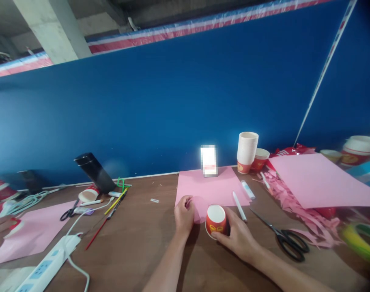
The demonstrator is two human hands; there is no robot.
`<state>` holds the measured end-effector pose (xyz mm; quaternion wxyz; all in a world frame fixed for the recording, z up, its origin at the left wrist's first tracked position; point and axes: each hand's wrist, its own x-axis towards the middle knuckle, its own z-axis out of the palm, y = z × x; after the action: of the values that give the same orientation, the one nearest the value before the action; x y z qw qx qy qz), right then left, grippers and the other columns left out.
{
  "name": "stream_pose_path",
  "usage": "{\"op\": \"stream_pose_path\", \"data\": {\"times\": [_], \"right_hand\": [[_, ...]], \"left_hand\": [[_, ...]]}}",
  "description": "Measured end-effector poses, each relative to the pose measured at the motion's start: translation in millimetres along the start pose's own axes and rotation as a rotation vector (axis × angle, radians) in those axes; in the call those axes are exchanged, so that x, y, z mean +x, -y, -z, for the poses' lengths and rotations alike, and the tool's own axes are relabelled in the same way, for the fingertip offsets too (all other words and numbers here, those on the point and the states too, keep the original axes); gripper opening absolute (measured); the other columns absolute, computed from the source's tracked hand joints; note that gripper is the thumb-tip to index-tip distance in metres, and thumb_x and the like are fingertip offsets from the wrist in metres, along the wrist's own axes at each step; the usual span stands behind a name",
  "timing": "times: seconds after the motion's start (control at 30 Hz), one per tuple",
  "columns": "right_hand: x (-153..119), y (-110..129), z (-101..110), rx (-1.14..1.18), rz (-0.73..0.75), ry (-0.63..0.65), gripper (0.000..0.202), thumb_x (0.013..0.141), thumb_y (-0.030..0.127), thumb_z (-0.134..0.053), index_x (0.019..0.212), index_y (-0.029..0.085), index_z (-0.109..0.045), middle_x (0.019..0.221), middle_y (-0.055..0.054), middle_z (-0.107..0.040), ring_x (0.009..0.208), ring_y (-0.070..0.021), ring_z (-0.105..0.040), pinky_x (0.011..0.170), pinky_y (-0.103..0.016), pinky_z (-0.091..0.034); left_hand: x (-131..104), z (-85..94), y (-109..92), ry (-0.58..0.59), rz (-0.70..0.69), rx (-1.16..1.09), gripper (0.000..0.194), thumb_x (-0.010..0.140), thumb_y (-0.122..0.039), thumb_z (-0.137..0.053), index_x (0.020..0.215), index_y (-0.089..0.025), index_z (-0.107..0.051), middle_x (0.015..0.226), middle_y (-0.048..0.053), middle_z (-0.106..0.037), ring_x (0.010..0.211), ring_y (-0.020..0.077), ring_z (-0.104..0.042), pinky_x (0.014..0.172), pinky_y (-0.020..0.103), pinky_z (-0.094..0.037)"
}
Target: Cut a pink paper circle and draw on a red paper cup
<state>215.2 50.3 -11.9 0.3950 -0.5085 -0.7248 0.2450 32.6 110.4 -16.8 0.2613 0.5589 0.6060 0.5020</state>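
My right hand (236,233) grips a red paper cup (217,221) with yellow markings. The cup is upside down, its white base facing up and its rim low, close to the table. My left hand (184,215) is closed with curled fingers at the left front edge of a pink paper sheet (209,186); what they hold, if anything, is hidden. A white pen (239,206) and a glue stick (248,190) lie right of the cup. Farther right are black-handled scissors (290,242), blades pointing away from me.
Behind stands a stack of paper cups (247,148). Pink paper strips (288,192) and another pink sheet (321,180) lie at right, near a tape roll (361,243). At left are a black bottle (95,172), a power strip (48,263) and another person's hand (2,231).
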Motion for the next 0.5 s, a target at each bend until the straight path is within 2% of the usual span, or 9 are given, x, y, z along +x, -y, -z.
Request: {"op": "stream_pose_path", "data": {"times": [0.5], "right_hand": [[-0.5,1.0,0.2,0.005,0.008,-0.017,0.052,0.068,0.031,-0.065,0.116,0.02,-0.048,0.111,-0.008,-0.059,0.102,-0.0245,-0.055,0.088,-0.037,-0.044]], "left_hand": [[0.1,-0.3,-1.7,-0.008,-0.003,-0.032,0.019,0.07,-0.018,-0.05,0.082,-0.017,-0.065,0.082,0.005,-0.068,0.077,0.0166,-0.062,0.073,0.027,-0.046]]}}
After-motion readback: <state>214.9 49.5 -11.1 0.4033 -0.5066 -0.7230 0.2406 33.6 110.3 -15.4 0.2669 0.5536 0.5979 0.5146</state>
